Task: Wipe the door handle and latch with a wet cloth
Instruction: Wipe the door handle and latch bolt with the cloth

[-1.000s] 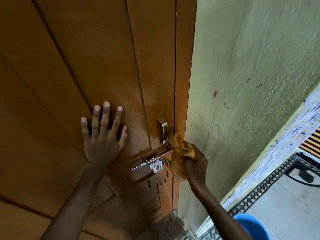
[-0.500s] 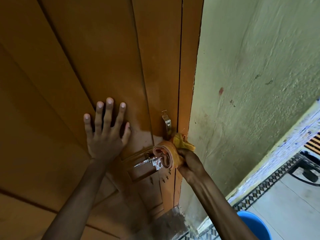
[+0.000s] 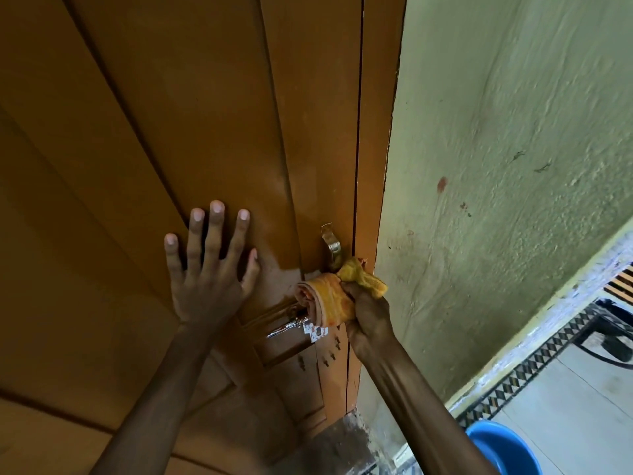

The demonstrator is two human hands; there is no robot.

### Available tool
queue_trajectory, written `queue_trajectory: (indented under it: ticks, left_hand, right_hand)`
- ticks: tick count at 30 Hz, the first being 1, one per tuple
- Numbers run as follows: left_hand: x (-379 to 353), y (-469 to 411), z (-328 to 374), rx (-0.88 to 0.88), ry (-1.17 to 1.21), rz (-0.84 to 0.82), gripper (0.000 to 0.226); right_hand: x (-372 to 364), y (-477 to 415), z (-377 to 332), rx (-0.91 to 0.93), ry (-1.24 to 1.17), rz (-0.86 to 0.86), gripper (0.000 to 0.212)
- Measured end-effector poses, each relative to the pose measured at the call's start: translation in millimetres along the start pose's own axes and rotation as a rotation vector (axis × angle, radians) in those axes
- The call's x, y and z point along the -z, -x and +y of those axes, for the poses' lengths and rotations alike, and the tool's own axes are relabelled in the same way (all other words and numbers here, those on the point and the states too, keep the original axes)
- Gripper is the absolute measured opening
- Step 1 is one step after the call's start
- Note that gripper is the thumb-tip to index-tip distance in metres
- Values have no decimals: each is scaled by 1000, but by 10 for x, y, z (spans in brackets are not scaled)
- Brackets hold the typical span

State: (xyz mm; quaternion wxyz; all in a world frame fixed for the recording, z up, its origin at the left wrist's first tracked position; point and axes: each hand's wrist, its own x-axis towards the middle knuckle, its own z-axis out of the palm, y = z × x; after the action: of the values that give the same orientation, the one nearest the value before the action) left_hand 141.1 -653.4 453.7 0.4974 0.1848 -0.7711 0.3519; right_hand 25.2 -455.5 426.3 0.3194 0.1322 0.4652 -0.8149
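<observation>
Wiping underway: right hand [image 3: 368,313] fingers clench bunched yellow-orange cloth [image 3: 329,301] on silver metal latch [image 3: 294,325]; brass handle [image 3: 331,246] above, unwiped; left hand [image 3: 209,269] fingers splayed.

Your left hand [image 3: 209,269] lies flat, fingers spread, on the door [image 3: 154,132]. Your right hand [image 3: 368,315] presses a bunched yellow cloth [image 3: 329,299] against the latch [image 3: 291,325], below the handle [image 3: 331,246].

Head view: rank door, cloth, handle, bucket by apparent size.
1. door, by far the largest.
2. cloth and bucket: look alike; the bucket is cut off by the frame edge, so unranked.
3. handle, smallest, its lower end hidden behind the cloth in the right hand.
</observation>
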Motion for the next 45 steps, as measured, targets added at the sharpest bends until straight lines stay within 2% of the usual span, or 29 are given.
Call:
queue_trajectory:
  ticks: [4,11,18,21,25,30,33,38,43,45]
  left_hand:
    - [15,-17,12,3,7,4,70]
    - [45,-21,-3,3,3,5,67]
    - [33,-15,17,10,3,7,66]
    - [32,-19,15,12,10,5,66]
    - [34,-14,17,16,-1,5,67]
    - [42,-14,7,20,-2,-5,69]
    - [30,-11,13,26,-8,-7,69]
    - [30,2,12,24,-8,0,70]
    - [25,0,17,23,2,-8,71]
    - [22,3,17,27,5,-8,71]
  right_hand:
    - [48,-97,-37,-43,81,34,27]
    - [35,-164,14,-35,242,49,31]
    - [21,5,-74,39,85,-40,20]
    - [12,-90,102,38,122,24,16]
    - [20,-273,238,-57,208,55,12]
    - [123,-252,169,-171,31,-24,24]
    - [176,-280,191,-157,-3,-56,31]
    - [105,-302,186,-111,126,-55,24]
    - [354,-71,21,-256,222,-291,18]
    - [486,-22,-32,-291,257,-327,18]
